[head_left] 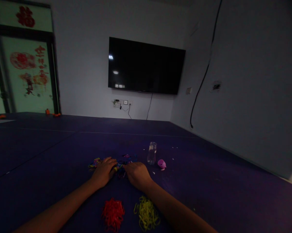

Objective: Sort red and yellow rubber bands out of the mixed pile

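A loose pile of mixed-colour rubber bands lies on the dark purple tabletop. My left hand rests over the pile's left part, fingers stretched forward and thumb apart. At the right of the pile, my right hand has its fingers curled down and pressed together; what sits between its fingertips is hidden. Nearer to me are a heap of red rubber bands and, beneath my right forearm, a heap of yellow-green rubber bands. A clear bottle stands uncapped beyond my right hand, with a pink cap beside it.
Small white scraps are scattered around the bottle. Orange objects sit at the table's far left edge. A black television hangs on the wall ahead, and a dark cable runs down the right wall.
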A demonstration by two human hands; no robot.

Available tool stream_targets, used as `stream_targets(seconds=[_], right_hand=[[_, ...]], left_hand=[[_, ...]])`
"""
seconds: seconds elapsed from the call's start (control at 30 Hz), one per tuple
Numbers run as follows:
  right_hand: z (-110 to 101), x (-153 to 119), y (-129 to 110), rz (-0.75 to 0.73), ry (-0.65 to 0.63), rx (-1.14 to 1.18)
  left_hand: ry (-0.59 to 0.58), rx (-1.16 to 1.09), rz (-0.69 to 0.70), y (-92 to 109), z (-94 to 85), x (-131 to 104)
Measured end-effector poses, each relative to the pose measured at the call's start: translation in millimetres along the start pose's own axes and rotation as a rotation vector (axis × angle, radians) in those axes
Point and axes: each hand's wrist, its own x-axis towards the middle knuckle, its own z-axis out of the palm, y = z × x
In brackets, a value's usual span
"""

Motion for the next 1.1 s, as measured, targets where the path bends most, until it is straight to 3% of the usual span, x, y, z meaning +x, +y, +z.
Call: stream_targets(seconds=[0.53, 0.7, 0.93, 1.1], right_hand=[[1, 1, 1, -0.007, -0.027, 0.009], [3, 0, 0, 0.032, 0.048, -0.007], [2, -3, 1, 0.147, 0.213, 0.003], [5, -4, 1, 0.114, 0.25, 0.0]], left_hand=[[0.0, 0.008, 0.045, 6, -5.7, 2], [0.091, -0.115, 0.177, 14, -12.6, 2], [0.038, -0.206, 0.312, 29, -22.8, -4], [0.034, -0.21, 0.328, 29, -21.5, -6]])
